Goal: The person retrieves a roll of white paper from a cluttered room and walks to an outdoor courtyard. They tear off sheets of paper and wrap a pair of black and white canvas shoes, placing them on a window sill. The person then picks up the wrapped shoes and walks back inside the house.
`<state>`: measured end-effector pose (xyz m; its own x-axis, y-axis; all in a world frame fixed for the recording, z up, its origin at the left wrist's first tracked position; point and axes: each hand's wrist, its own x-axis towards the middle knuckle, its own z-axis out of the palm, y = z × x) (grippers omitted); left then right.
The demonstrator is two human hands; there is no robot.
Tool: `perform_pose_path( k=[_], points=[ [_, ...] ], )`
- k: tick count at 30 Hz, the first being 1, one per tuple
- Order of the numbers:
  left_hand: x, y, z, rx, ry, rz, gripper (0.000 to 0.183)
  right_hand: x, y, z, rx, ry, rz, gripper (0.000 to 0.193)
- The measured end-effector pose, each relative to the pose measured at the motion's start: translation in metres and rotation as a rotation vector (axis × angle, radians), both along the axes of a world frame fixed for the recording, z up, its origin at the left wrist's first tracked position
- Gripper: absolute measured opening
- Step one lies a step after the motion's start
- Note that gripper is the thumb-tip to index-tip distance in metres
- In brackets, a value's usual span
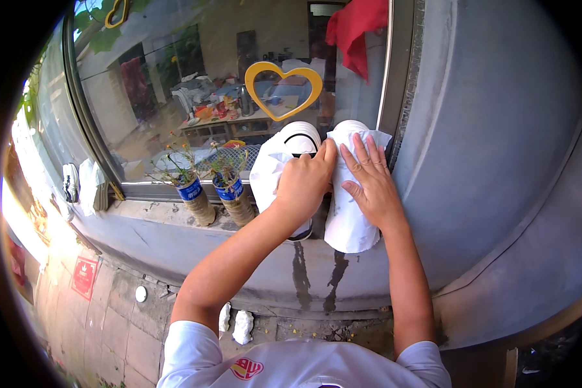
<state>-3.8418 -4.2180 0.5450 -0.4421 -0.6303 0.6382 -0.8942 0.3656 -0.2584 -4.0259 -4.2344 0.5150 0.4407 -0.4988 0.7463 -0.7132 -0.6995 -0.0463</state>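
Observation:
Two white shoes stand toe-up side by side on the ledge, leaning against the window. The left shoe [302,134] has a black line at its toe and white paper [265,174] over its side. White paper [350,223] covers most of the right shoe [350,127], leaving its toe showing. My right hand [374,184] lies flat on this paper with fingers spread. Between the shoes, my left hand [306,180] is closed, its curled fingers at the left edge of the right shoe's paper; the fingertips are partly hidden.
Two cut bottles with plants [197,200] stand on the ledge to the left. Farther left are another shoe [71,182] and a paper-covered one [94,184]. A yellow heart [283,90] is on the window glass. Crumpled white paper [243,326] lies on the ground.

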Motion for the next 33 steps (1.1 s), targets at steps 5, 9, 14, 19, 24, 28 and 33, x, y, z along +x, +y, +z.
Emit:
perform_pose_path(
  k=[5, 9, 14, 19, 24, 28, 33],
  points=[
    [-0.002, 0.001, 0.001, 0.104, 0.006, 0.068, 0.086, -0.002, -0.005, -0.009, 0.103, -0.444, 0.333, 0.075],
    [-0.003, 0.002, 0.002, 0.118, 0.001, 0.082, 0.087, -0.007, -0.008, -0.011, 0.294, -0.751, 0.603, 0.087],
    [-0.006, -0.004, -0.006, 0.049, 0.007, 0.075, 0.088, -0.008, -0.025, -0.023, 0.267, -0.736, 0.567, 0.089],
    [-0.004, -0.001, -0.001, 0.108, 0.023, 0.092, 0.086, -0.007, -0.007, -0.033, 0.205, -0.711, 0.348, 0.091],
    [-0.004, 0.001, 0.001, 0.118, 0.041, 0.079, 0.085, 0.008, 0.053, -0.067, -0.002, -0.533, -0.016, 0.118],
    [-0.007, 0.001, 0.004, 0.166, 0.034, 0.103, 0.084, 0.02, 0.057, -0.09, 0.11, -0.482, -0.131, 0.12],
    [-0.005, -0.001, 0.002, 0.146, 0.047, 0.06, 0.084, 0.022, 0.042, -0.098, 0.154, -0.618, 0.042, 0.117]
  ],
)
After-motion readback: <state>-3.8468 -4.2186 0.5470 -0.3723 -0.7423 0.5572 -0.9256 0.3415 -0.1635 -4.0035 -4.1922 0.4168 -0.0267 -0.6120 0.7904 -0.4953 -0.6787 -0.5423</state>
